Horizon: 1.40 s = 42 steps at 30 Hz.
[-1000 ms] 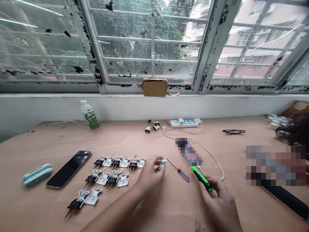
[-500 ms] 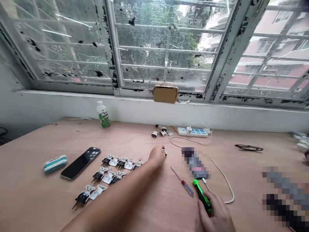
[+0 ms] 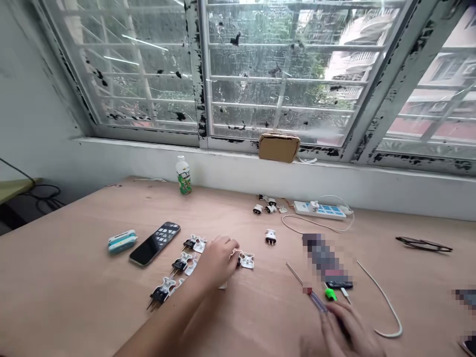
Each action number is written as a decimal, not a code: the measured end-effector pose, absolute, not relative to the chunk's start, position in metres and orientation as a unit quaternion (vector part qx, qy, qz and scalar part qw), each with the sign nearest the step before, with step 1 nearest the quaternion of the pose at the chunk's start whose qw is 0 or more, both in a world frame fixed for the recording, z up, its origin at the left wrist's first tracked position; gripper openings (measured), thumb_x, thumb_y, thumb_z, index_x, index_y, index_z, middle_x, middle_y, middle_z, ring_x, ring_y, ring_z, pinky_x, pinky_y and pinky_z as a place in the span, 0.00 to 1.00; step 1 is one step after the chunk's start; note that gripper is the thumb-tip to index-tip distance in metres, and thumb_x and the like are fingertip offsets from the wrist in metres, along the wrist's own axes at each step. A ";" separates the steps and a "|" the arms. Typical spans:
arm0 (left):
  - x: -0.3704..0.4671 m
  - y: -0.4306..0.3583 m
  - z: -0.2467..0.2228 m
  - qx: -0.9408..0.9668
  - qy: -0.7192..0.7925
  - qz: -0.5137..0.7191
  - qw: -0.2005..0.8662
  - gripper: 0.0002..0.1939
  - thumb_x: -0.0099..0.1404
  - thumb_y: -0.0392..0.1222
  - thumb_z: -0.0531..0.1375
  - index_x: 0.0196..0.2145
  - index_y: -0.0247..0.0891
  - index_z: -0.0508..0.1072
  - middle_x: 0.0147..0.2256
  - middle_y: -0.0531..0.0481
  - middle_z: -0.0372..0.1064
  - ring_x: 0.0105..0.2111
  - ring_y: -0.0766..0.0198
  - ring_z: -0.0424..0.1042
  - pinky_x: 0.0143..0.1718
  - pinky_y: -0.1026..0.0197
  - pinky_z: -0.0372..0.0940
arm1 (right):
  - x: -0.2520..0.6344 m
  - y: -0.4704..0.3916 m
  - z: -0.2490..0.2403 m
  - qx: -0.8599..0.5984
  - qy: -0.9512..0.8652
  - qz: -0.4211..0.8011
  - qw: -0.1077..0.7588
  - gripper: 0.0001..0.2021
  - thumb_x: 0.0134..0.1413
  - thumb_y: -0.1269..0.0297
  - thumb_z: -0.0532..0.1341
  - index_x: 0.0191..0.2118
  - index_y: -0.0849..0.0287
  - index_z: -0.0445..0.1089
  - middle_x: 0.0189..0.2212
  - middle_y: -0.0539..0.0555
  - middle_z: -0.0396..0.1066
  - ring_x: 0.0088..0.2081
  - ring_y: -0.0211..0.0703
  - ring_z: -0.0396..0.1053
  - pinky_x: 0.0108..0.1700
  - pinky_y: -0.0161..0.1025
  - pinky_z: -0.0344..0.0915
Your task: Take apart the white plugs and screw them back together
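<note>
Bent fingers of my left hand close on an opened plug at the right end of the back row; their tips are partly hidden. Beside it lies a white plug cover. Black plug halves with prongs, such as the front one, lie in rows with white covers, partly behind my left forearm. An assembled white plug rests apart on the table. My right hand is wrapped round a green-and-black screwdriver handle. Against its fingers lies a thin screwdriver with a clear purplish handle.
A phone and a blue-white packet lie at left. Farther back stand a bottle, several plugs and a power strip with a white cable. A blurred phone and glasses lie at right.
My left hand has moved left and nearer, from the separate white plug to the back row. That plug now stands uncovered. My right hand still holds the green-and-black handle. The view has turned left.
</note>
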<state>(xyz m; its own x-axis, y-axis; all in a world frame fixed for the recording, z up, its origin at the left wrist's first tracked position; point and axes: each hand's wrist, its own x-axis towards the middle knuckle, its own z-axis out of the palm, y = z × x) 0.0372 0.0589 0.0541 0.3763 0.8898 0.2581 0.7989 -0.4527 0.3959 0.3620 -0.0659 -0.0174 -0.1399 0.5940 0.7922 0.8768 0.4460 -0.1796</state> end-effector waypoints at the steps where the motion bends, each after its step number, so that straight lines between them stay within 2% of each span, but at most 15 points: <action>1: 0.031 0.054 0.053 0.824 0.515 0.219 0.093 0.12 0.69 0.38 0.52 0.41 0.41 0.75 0.41 0.45 0.73 0.45 0.54 0.69 0.46 0.53 0.59 | 0.345 -0.060 -0.010 -0.491 -0.750 -0.151 0.418 0.05 0.56 0.64 0.62 0.38 0.52 0.74 0.35 0.52 0.78 0.39 0.49 0.76 0.41 0.43 0.73; 7: 0.004 0.034 0.041 0.839 0.508 0.188 0.051 0.10 0.69 0.38 0.53 0.36 0.41 0.75 0.40 0.46 0.71 0.44 0.55 0.67 0.45 0.53 0.57 | 0.245 -0.018 0.020 -0.557 -0.775 0.063 0.291 0.09 0.61 0.68 0.55 0.39 0.56 0.73 0.38 0.55 0.74 0.39 0.46 0.74 0.42 0.42 0.70; 10: -0.004 0.023 0.040 0.849 0.494 0.182 0.049 0.09 0.69 0.39 0.54 0.34 0.40 0.74 0.40 0.46 0.70 0.45 0.54 0.65 0.45 0.52 0.56 | 0.218 0.000 0.023 -0.571 -0.765 0.111 0.277 0.11 0.60 0.70 0.54 0.39 0.56 0.73 0.38 0.56 0.72 0.42 0.48 0.71 0.45 0.43 0.67; 15: -0.009 0.011 0.043 0.863 0.481 0.152 0.030 0.08 0.65 0.42 0.58 0.32 0.39 0.75 0.42 0.44 0.69 0.46 0.52 0.63 0.47 0.48 0.54 | 0.194 0.017 0.014 -0.568 -0.769 0.115 0.271 0.10 0.57 0.71 0.55 0.37 0.55 0.73 0.38 0.55 0.69 0.41 0.46 0.69 0.45 0.40 0.66; 19: -0.012 0.009 0.042 0.865 0.481 0.140 0.020 0.09 0.65 0.40 0.58 0.29 0.39 0.75 0.41 0.44 0.67 0.45 0.51 0.62 0.47 0.48 0.54 | 0.190 0.025 0.005 -0.574 -0.766 0.109 0.266 0.10 0.57 0.70 0.55 0.37 0.55 0.74 0.39 0.56 0.68 0.41 0.47 0.69 0.45 0.40 0.65; 29: -0.012 0.012 0.031 0.858 0.491 0.147 0.039 0.08 0.61 0.33 0.56 0.33 0.39 0.75 0.42 0.43 0.67 0.46 0.50 0.61 0.50 0.45 0.52 | 0.202 0.034 -0.004 -0.627 -0.733 0.080 0.253 0.12 0.56 0.64 0.58 0.45 0.54 0.73 0.49 0.59 0.67 0.51 0.55 0.66 0.54 0.50 0.60; 36: -0.015 0.016 0.031 0.852 0.499 0.152 0.047 0.08 0.61 0.31 0.55 0.32 0.39 0.74 0.41 0.43 0.68 0.45 0.50 0.62 0.47 0.46 0.54 | 0.187 0.036 -0.007 -0.621 -0.740 0.087 0.244 0.18 0.54 0.64 0.62 0.52 0.46 0.72 0.57 0.58 0.62 0.58 0.56 0.60 0.58 0.54 0.55; 39: -0.015 0.017 0.030 0.849 0.499 0.167 0.051 0.08 0.61 0.31 0.56 0.33 0.40 0.74 0.42 0.43 0.68 0.45 0.51 0.63 0.47 0.47 0.54 | 0.184 0.036 -0.006 -0.613 -0.747 0.097 0.239 0.17 0.56 0.66 0.61 0.50 0.44 0.72 0.58 0.56 0.61 0.58 0.56 0.59 0.58 0.54 0.55; 42: -0.014 0.017 0.029 0.843 0.496 0.204 0.054 0.09 0.63 0.31 0.55 0.35 0.41 0.74 0.42 0.45 0.68 0.44 0.52 0.64 0.47 0.48 0.55 | 0.185 0.031 -0.002 -0.606 -0.753 0.107 0.234 0.16 0.57 0.71 0.58 0.47 0.46 0.72 0.58 0.56 0.61 0.59 0.54 0.58 0.58 0.54 0.55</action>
<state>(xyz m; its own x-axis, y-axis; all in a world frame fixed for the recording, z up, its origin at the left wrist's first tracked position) -0.0140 0.0166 0.0288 0.4260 0.8571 0.2896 0.8130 -0.5031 0.2931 0.1855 0.0307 -0.0018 -0.1555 0.9625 0.2225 0.8624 0.2421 -0.4445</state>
